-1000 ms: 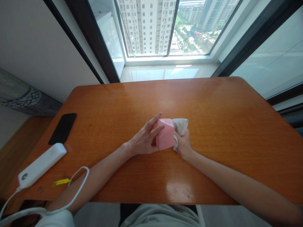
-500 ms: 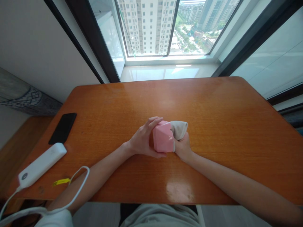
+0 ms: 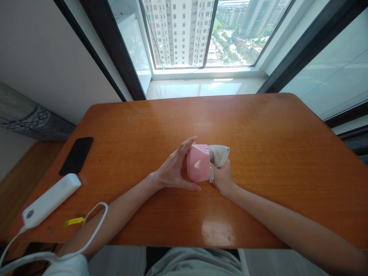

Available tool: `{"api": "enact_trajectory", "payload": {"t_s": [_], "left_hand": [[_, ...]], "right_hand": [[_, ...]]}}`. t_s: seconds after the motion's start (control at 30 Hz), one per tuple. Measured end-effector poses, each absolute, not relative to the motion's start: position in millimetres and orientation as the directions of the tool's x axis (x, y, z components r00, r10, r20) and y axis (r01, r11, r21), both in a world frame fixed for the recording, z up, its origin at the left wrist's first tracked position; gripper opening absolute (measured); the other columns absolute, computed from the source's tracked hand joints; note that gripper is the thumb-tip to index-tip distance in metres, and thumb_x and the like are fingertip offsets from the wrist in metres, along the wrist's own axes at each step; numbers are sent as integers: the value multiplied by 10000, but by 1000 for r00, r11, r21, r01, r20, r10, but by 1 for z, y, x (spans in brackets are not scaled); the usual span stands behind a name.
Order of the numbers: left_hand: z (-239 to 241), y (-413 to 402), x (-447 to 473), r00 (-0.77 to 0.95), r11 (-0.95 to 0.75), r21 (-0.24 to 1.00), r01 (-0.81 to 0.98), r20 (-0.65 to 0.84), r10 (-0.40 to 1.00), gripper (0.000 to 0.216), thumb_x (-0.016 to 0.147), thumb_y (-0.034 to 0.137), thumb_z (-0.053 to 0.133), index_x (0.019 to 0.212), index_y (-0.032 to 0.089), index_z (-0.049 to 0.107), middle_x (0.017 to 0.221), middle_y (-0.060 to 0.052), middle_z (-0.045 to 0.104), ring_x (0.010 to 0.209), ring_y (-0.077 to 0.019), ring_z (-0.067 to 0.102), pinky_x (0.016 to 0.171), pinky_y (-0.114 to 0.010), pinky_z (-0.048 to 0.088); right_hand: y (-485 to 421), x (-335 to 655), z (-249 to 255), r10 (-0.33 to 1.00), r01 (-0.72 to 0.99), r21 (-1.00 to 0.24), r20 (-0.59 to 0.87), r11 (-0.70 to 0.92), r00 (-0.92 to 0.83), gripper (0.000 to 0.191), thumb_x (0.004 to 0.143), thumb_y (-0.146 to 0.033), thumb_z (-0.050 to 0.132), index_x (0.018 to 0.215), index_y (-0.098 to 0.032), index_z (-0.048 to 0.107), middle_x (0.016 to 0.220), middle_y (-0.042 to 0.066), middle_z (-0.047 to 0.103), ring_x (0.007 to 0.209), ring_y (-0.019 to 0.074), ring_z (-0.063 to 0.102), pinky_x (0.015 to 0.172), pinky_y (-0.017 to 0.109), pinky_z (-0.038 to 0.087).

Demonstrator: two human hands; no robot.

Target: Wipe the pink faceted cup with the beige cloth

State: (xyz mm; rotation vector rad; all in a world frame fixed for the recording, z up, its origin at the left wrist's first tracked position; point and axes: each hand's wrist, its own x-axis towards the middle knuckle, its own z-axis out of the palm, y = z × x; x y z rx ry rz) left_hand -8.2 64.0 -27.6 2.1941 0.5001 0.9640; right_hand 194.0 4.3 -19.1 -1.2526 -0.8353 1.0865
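Since half a second ago we are turning the pink faceted object [image 3: 197,163] in our hands: a different face is now showing toward us, and our left fingers, which were curled over its top, are now stretching out along its left side.

Nearest to us, a white cable [image 3: 86,234] with a yellow tag [image 3: 74,221] is looping across our left forearm at the table's near edge; we cannot read any writing on the tag. Just beyond it, a white power bank [image 3: 48,201] is lying slantwise near the left edge of the wooden table [image 3: 273,153], with a round grey mark at its near end and no lettering we can make out.

At the middle of the table, our left hand [image 3: 172,170] is holding the pink object from the left, thumb under its near lower edge and fingers open and extended up its side. Our right hand [image 3: 221,177] is closing around a pale grey cloth [image 3: 219,155], pressing it against the object's right side. The object is sitting just above the tabletop between both hands; whether it is touching the wood we cannot tell.

Farther left, a black phone [image 3: 76,155] is lying screen dark, well apart from our hands. Beyond the table, the window [image 3: 201,34] is showing tall apartment blocks.
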Motion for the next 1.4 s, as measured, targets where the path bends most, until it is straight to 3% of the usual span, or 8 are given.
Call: {"api": "enact_trajectory", "payload": {"t_s": [0.17, 0.47, 0.8, 1.1, 1.2, 1.3, 1.4], "left_hand": [[-31, 61, -5, 659, -822, 566, 64, 595, 460, 1385, 810, 421, 978, 1803, 347, 15, 1876, -226, 86, 1723, -476, 255, 1302, -732, 430], [-31, 60, -7, 671, -821, 566, 70, 583, 459, 1346, 844, 320, 931, 1807, 323, -9, 1880, -234, 59, 1733, -469, 234, 1324, -736, 394], [-24, 62, -8, 637, -795, 598, 102, 574, 515, 1346, 762, 515, 993, 1797, 310, 158, 1750, -236, 377, 1612, -454, 455, 1280, -631, 486], [-27, 62, -10, 608, -542, 837, 67, 397, 687, 1344, 655, 662, 1003, 1744, 257, 326, 1443, -160, 672, 1208, -353, 728, 1085, -488, 606], [-29, 65, -12, 628, -503, 863, 43, 368, 685, 1313, 670, 724, 969, 1727, 244, 355, 1455, -164, 684, 1199, -367, 739, 1100, -508, 595], [-30, 66, -14, 654, -487, 870, 76, 325, 683, 1372, 701, 751, 951, 1773, 273, 241, 1525, -183, 653, 1284, -408, 715, 1137, -560, 576], [-29, 66, -13, 670, -583, 808, 86, 386, 634, 1506, 662, 723, 1003, 1798, 336, 93, 1717, -234, 464, 1502, -480, 574, 1244, -661, 487]], "right_hand": [[8, 192, -18, 945, -301, -952, -148, -56, 292, 342, 600, -348, 1003, 829, -200, 796, 764, 6, 811, 679, 183, 705, 627, 277, 609], [8, 191, -21, 946, -333, -942, -134, -30, 294, 311, 671, -361, 1001, 850, -209, 796, 770, -13, 807, 641, 147, 684, 619, 245, 587], [8, 191, -15, 959, -339, -940, -134, -43, 250, 341, 647, -403, 1002, 811, -207, 776, 738, -11, 780, 634, 143, 655, 600, 247, 574], [0, 193, -9, 971, -103, -995, -33, -8, 238, 292, 631, -407, 972, 767, -215, 798, 734, 26, 789, 665, 197, 682, 630, 315, 607], [0, 193, -9, 967, -83, -997, -26, -5, 255, 288, 607, -399, 966, 784, -222, 824, 755, 29, 803, 681, 198, 690, 649, 317, 614], [2, 192, -12, 954, -123, -991, -89, -56, 288, 335, 586, -439, 985, 745, -211, 798, 707, 23, 782, 634, 182, 665, 622, 309, 596], [6, 192, -17, 929, -182, -980, -142, -84, 341, 388, 580, -472, 999, 747, -198, 782, 691, 15, 771, 621, 173, 657, 604, 294, 577]]}}
